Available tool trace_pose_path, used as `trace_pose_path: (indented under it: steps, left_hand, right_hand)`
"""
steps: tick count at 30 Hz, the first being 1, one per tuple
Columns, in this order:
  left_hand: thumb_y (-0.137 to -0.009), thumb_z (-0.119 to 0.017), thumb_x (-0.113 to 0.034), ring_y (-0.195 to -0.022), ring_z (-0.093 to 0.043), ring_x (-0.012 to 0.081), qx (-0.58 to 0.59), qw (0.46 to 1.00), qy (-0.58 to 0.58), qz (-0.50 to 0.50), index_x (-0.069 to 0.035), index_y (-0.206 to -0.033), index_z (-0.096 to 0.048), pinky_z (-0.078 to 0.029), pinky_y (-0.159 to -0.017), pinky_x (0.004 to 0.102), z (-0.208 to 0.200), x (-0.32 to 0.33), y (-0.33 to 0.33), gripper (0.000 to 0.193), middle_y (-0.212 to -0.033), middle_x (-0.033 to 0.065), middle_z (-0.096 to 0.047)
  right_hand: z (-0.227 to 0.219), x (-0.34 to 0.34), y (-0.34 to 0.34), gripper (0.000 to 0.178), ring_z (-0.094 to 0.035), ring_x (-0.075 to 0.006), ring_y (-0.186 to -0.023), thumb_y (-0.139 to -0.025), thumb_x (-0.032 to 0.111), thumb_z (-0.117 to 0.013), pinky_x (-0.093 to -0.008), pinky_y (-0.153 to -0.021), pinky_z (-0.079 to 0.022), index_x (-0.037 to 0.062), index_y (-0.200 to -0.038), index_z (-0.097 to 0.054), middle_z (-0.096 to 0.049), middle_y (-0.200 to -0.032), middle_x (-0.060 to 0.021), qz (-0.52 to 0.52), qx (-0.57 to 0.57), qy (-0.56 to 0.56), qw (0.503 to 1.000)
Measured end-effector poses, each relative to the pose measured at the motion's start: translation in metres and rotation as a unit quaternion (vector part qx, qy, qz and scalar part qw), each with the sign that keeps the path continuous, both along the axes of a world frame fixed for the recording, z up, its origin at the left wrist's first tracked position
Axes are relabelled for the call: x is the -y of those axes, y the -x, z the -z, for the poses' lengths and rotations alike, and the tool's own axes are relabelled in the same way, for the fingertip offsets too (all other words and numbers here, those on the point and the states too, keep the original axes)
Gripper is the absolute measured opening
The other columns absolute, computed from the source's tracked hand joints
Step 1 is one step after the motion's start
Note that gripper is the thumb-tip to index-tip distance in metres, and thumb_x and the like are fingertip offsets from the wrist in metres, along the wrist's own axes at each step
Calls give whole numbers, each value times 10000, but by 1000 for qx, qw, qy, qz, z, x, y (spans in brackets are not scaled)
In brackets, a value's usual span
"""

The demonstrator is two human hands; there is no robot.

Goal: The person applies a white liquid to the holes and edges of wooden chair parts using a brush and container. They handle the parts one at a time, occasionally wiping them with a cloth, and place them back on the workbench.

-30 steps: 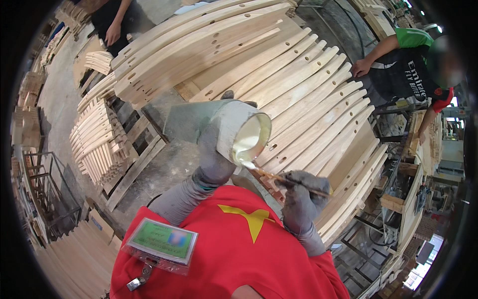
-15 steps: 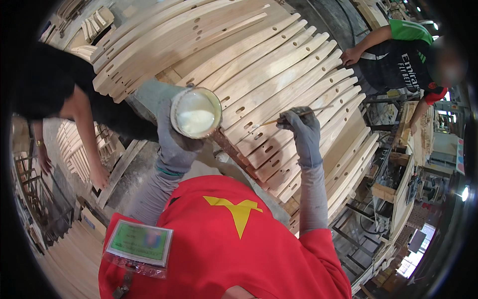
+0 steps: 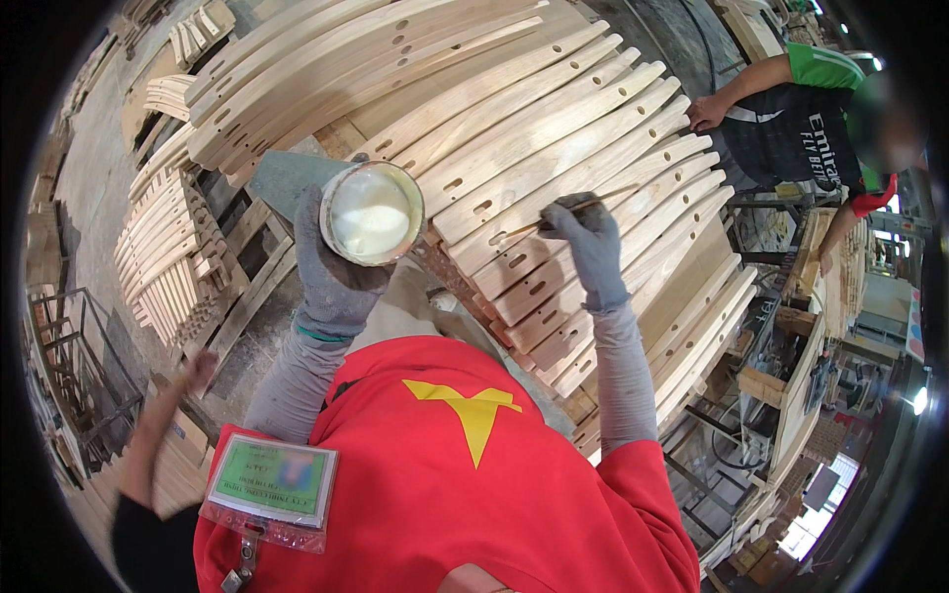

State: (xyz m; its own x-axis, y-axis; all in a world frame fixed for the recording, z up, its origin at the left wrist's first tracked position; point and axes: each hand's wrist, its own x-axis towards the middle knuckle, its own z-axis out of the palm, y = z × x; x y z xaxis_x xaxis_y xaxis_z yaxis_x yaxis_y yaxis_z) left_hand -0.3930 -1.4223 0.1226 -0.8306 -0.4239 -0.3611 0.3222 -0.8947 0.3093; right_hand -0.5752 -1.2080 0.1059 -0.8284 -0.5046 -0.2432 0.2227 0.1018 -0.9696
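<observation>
Brings closer to slot point(image 3: 498, 237) a light-looking, stiff brush point(image 3: 524, 228), best pinched mid-handle as in right fingers point(image 3: 560, 216), clasping spill-prone cup point(image 3: 418, 219) in left fingers point(image 3: 310, 219).

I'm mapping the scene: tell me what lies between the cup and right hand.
In the head view: slotted ends of wooden slats, and the tip of the brush in that right hand.

Slats point(image 3: 163, 247) are piled on a pallet point(image 3: 247, 301) at the left, with a rack point(image 3: 71, 361) seen farther left. At the right, a co-worker point(image 3: 786, 119) is seen near a bench point(image 3: 799, 395). Lower left, a blurred arm point(image 3: 150, 430), apparently another person's, is caught.
</observation>
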Motion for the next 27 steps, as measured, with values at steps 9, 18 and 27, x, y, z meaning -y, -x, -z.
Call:
trace_pose_path:
  steps: [9, 18, 27]
  left_hand:
    - [-901, -340, -494, -1164, -457, 238, 20, 992, 122, 3, -119, -1291, -400, -440, -908, 391, -1, 4, -6, 544, -1282, 70, -451]
    - [-932, -318, -412, -1194, -435, 220, -63, 996, 60, 8, -65, -1293, -383, -382, -987, 389, -10, 9, -3, 505, -1287, 91, -439]
    - [-906, -336, -446, -1164, -464, 272, -37, 997, 69, 0, -40, -1271, -417, -397, -967, 432, -21, 5, 14, 552, -1273, 103, -465]
  right_hand:
    - [-24, 18, -33, 144, -617, -241, -626, -785, 153, -658, -307, -559, -471, 40, -857, -604, -623, -733, -110, -233, -379, -171, 879]
    - [-27, 26, -31, 203, -561, -260, -566, -786, 227, -660, -322, -510, -437, 44, -770, -572, -588, -698, -114, -199, -350, -217, 889]
    - [-13, -6, -13, 109, -613, -114, -752, -797, -15, -585, -216, -709, -487, -58, -897, -586, -642, -799, -75, -30, -92, -34, 995]
